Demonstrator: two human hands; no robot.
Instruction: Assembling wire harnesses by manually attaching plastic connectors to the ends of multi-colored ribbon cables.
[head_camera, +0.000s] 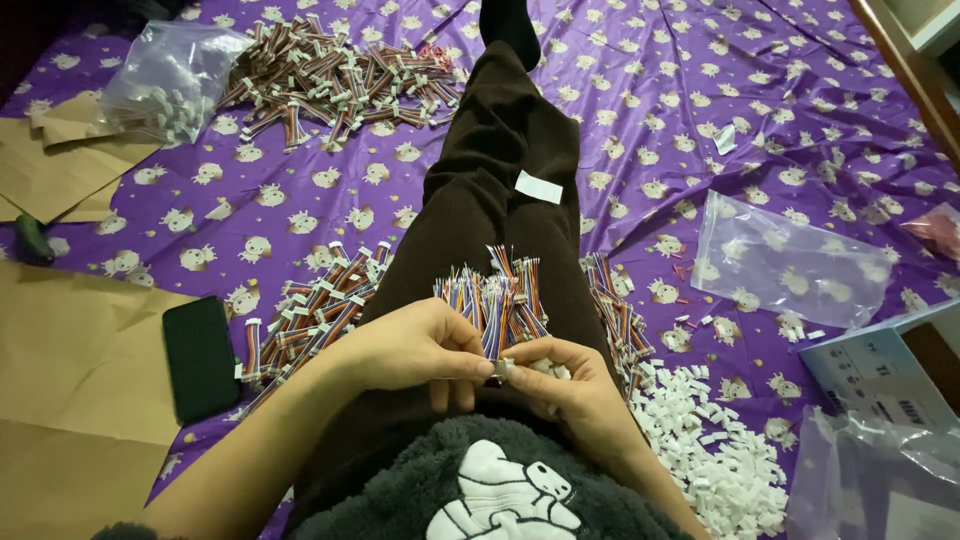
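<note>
Wires in a multicoloured bundle on the lap, lying over the dark trousers. Pinched at the near end by left hand and right hand, both closed on them, fingertips touching. White connectors heaped just right on purple sheet; black phone left.

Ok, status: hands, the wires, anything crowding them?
Left hand pinching wire ends. Right hand shut on small white connector. Wire bundle lying on the lap. Loose white connectors piled right; nothing blocking.
</note>
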